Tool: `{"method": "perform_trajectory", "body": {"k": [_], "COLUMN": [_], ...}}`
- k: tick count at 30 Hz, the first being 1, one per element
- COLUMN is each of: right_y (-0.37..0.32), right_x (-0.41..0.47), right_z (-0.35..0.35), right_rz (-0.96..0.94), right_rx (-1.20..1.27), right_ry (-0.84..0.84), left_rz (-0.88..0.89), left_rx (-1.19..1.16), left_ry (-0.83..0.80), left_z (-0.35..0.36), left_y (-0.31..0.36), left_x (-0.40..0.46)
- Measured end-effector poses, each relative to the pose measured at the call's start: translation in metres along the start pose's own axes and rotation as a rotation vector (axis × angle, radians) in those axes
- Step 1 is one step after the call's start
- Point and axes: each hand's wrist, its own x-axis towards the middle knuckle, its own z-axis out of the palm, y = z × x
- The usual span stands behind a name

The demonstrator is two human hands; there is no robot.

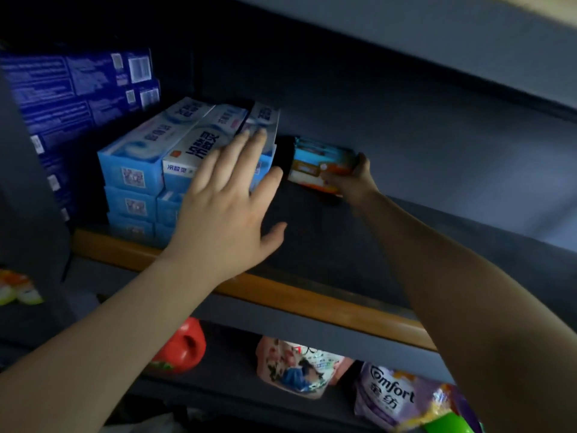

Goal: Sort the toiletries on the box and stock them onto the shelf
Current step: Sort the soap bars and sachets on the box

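Now my left grip (229, 195) is lying flat and open-fingered against the stacked toothpaste boxes (175, 157), while my right grip (354, 178) is holding a small packet (318, 165) on the shelf (312, 295).

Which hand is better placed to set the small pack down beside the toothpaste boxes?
Right. The right hand already grips the small pack deep on the shelf; the left hand lies flat on the toothpaste boxes.
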Motion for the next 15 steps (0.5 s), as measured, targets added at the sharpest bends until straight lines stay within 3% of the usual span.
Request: {"method": "perform_trajectory", "body": {"k": [2,6,10,15], "right_y": [0.000,-0.005,-0.016,-0.034], "right_x": [0.000,-0.006,-0.025,-0.087], "right_z": [0.001,0.003,0.000,-0.033], "right_rz": [-0.029,-0.064,-0.027,0.081], "right_rx": [0.028,-0.208,-0.287,-0.304], "right_ry": [0.009,-0.088,-0.153,-0.165], "left_rz": [-0.016,-0.037,-0.044,-0.020], "left_rx": [0.016,0.016,0.005,-0.018], "left_ry": [-0.044,-0.076,-0.116,-0.280], "left_z": [0.000,-0.001,-0.004,-0.016], "left_y": [0.000,0.001,0.000,-0.001], "left_x": [0.000,0.000,0.000,0.001]}}
